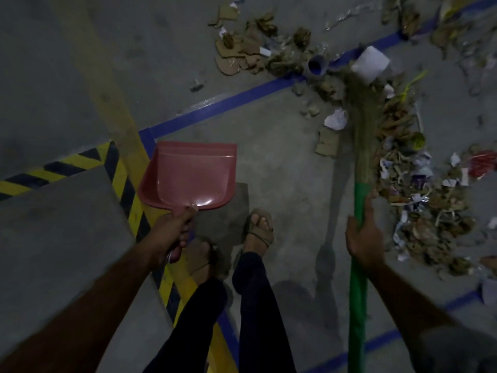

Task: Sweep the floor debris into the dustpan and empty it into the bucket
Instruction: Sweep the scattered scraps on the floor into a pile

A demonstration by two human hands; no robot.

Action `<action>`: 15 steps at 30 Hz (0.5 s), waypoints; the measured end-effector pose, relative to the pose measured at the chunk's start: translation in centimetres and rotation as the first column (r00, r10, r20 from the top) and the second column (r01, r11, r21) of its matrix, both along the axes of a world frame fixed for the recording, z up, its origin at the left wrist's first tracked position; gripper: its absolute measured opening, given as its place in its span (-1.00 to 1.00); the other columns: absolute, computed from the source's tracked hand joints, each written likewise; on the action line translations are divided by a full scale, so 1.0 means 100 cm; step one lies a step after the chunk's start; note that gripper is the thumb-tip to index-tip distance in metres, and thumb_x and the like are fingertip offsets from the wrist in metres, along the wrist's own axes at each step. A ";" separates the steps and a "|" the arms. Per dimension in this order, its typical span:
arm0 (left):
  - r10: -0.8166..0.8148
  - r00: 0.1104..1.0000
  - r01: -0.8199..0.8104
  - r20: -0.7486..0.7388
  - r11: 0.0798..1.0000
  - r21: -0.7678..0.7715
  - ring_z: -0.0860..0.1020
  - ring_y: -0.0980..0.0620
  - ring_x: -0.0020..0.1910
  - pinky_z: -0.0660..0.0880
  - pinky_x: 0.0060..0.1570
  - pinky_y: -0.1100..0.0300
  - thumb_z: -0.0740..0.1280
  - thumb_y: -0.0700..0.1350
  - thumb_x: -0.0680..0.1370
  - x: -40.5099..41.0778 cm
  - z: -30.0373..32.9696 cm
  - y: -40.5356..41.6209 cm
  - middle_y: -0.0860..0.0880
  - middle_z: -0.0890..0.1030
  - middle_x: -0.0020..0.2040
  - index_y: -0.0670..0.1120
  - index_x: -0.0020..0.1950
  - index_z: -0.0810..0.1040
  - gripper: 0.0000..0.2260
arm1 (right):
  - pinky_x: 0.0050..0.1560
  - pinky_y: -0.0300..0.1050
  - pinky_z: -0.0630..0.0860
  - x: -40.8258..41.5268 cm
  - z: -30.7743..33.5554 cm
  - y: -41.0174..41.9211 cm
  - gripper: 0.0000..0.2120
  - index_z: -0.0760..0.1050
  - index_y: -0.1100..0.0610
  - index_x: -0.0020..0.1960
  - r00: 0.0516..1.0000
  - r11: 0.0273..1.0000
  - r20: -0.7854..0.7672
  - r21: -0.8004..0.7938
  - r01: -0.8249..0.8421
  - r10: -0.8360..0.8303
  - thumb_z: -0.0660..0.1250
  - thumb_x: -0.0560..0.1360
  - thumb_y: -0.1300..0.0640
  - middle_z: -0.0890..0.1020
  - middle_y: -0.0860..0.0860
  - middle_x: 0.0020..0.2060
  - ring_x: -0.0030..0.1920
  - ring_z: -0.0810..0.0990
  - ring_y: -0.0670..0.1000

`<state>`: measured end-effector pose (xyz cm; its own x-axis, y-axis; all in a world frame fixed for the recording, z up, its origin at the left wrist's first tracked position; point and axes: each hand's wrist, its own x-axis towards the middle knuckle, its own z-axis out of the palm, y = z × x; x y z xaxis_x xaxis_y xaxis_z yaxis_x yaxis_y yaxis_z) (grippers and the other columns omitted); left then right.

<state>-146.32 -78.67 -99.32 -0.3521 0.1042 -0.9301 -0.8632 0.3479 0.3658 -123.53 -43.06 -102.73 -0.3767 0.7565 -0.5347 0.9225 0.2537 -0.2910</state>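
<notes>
My left hand [173,232] grips the handle of a pink dustpan [188,176], held above the floor with its mouth pointing away from me. My right hand [363,235] grips the green handle of a grass broom [361,125]. The broom's bristles reach into a band of debris [419,184]: dry leaves, torn paper, cardboard scraps, running from the top centre down the right side. The dustpan holds nothing I can see. No bucket is in view.
Grey concrete floor with blue tape lines [223,106], a yellow stripe [107,84] and a yellow-black hazard strip [126,189] edging a raised slab [61,232] at the left. A small grey pipe piece [317,65] lies among the debris. My sandalled feet [259,230] stand between dustpan and broom.
</notes>
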 end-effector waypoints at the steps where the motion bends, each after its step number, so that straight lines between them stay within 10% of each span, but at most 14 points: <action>1: 0.012 1.000 -0.012 0.003 1.000 0.002 0.20 0.14 -0.59 0.19 -0.58 0.29 0.34 -0.02 0.63 -0.002 0.004 0.003 0.07 0.26 -0.50 -0.01 -0.26 0.31 -0.69 | -0.24 0.10 0.59 0.007 0.011 -0.013 -0.38 -0.11 -0.21 0.61 0.999 0.999 -0.046 -0.037 -0.030 0.029 0.14 0.67 -0.05 0.60 0.19 -0.22 -0.28 0.59 0.20; 10: -0.005 0.999 0.007 0.033 0.999 -0.045 0.19 0.14 -0.58 0.18 -0.57 0.32 0.33 0.01 0.63 -0.027 0.021 -0.022 0.04 0.24 -0.44 0.00 -0.20 0.35 -0.74 | -0.34 -0.02 0.50 0.019 0.007 -0.120 -0.38 -0.06 -0.15 0.62 0.906 0.903 -0.068 -0.084 -0.422 0.417 0.09 0.62 -0.08 0.56 0.09 -0.23 -0.32 0.52 0.09; 15: -0.013 1.000 0.014 0.016 0.999 -0.049 0.17 0.14 -0.58 0.18 -0.59 0.33 0.31 -0.03 0.64 -0.036 0.025 -0.025 0.06 0.27 -0.49 -0.02 -0.25 0.35 -0.71 | -0.09 -0.04 0.51 -0.005 -0.003 -0.072 -0.37 -0.05 -0.12 0.62 0.983 0.970 0.157 -0.236 -0.054 0.093 0.18 0.66 0.01 0.57 0.14 -0.11 -0.20 0.52 0.13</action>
